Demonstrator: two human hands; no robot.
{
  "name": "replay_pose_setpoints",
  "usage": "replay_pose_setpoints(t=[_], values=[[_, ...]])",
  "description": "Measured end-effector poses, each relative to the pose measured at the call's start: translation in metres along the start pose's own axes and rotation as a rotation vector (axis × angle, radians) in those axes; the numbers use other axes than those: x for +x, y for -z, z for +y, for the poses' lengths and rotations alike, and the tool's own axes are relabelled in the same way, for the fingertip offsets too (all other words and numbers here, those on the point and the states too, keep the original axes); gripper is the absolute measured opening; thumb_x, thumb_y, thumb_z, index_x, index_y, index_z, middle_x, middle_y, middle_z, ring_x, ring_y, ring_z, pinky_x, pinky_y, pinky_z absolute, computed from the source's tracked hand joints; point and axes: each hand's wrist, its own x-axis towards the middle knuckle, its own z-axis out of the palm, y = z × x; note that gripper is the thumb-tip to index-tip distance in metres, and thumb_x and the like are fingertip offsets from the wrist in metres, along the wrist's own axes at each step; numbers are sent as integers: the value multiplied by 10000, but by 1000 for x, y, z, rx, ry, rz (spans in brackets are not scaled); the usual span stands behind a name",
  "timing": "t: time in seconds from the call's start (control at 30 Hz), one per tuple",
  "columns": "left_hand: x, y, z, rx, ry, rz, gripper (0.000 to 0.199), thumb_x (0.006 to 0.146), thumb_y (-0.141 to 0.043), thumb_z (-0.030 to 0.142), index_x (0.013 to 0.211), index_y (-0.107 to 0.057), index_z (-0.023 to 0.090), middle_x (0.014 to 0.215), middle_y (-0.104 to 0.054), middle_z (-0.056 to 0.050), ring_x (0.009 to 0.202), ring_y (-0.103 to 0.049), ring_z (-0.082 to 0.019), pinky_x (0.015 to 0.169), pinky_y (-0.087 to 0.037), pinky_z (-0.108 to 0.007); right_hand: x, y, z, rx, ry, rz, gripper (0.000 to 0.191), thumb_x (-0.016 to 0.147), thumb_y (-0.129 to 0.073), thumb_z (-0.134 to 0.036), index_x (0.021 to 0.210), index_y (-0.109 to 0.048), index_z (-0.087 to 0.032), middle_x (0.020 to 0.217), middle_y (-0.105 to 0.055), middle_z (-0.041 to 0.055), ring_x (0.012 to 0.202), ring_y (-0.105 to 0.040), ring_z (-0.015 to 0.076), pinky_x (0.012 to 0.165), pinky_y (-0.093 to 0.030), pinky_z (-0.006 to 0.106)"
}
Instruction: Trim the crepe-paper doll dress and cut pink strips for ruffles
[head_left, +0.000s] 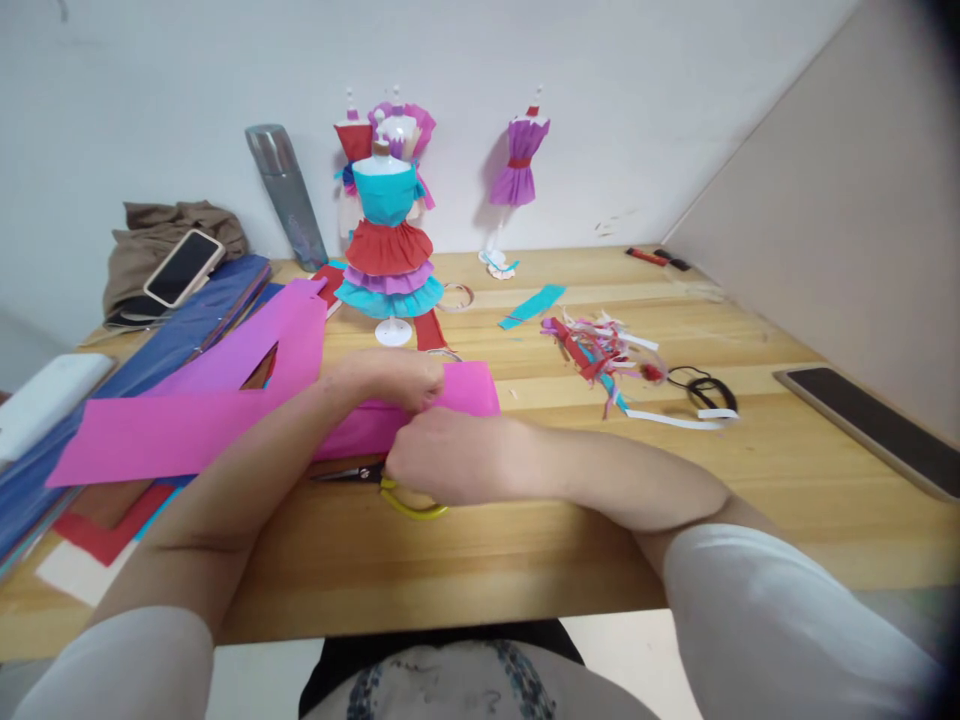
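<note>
A bright pink sheet point(471, 385), crepe paper or thin cloth, lies across the table's middle. My left hand point(405, 380) is closed on its upper part, knuckles up. Just below and to the right, my right hand point(442, 455) is also closed, at the sheet's lower edge; its fingertips are hidden. Scissors point(412, 508) with yellow handles lie partly beneath my right hand, blades pointing left. More pink material point(142, 437) spreads to the left under my left forearm. Behind my hands stands a small dress form point(386, 235) in a tiered turquoise, red and purple dress.
Another form in a purple dress point(520, 165) stands by the wall, near a grey flask point(286, 195). Coloured scraps point(592, 350) and a black cord loop point(712, 395) lie right of centre. A phone point(185, 268) rests at left; a dark flat tray-like object point(870, 430) lies at right.
</note>
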Motion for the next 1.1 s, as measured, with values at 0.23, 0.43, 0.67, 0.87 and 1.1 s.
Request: replay_pose_setpoints(t=[0.23, 0.43, 0.67, 0.87, 1.1], values=[[-6, 5, 23, 106, 55, -98, 157, 724, -565, 34, 632, -619, 149, 557, -464, 19, 541, -281, -124, 563, -237, -315, 2, -16, -24, -264, -23, 21, 308, 907, -506, 27, 1064, -733, -109, 862, -780, 112, 740, -723, 233, 553, -468, 329], [-8, 3, 36, 146, 41, -79, 256, 727, -589, 8, 547, -523, 177, 494, -337, 36, 493, -240, -127, 517, -208, -325, 14, -27, -19, -225, 61, 88, 244, 958, -505, -66, 1087, -703, -126, 1001, -783, 135, 803, -729, 237, 590, -499, 332], [-6, 0, 23, 127, -27, -49, 105, 778, -717, 174, 694, -662, 143, 639, -591, 3, 526, -332, -120, 509, -236, -300, 7, -13, -25, -39, 193, -104, 281, 998, -522, -244, 1228, -633, -126, 996, -772, 120, 772, -692, 228, 516, -410, 337], [-21, 15, -9, -13, 129, 178, 96, 747, -656, 135, 683, -591, 163, 664, -586, 3, 619, -463, -128, 558, -251, -275, -38, -1, 20, 280, 176, -82, 514, 843, -576, -108, 1354, -556, -155, 1088, -758, 89, 821, -650, 183, 637, -424, 272], [-19, 10, -30, -32, 228, 284, 94, 768, -573, 172, 674, -573, 164, 696, -587, -28, 619, -447, -138, 570, -231, -298, -92, -18, 95, 848, 69, 134, 523, 816, -752, -282, 1296, -579, -167, 1276, -636, 115, 1121, -602, 199, 943, -473, 315]])
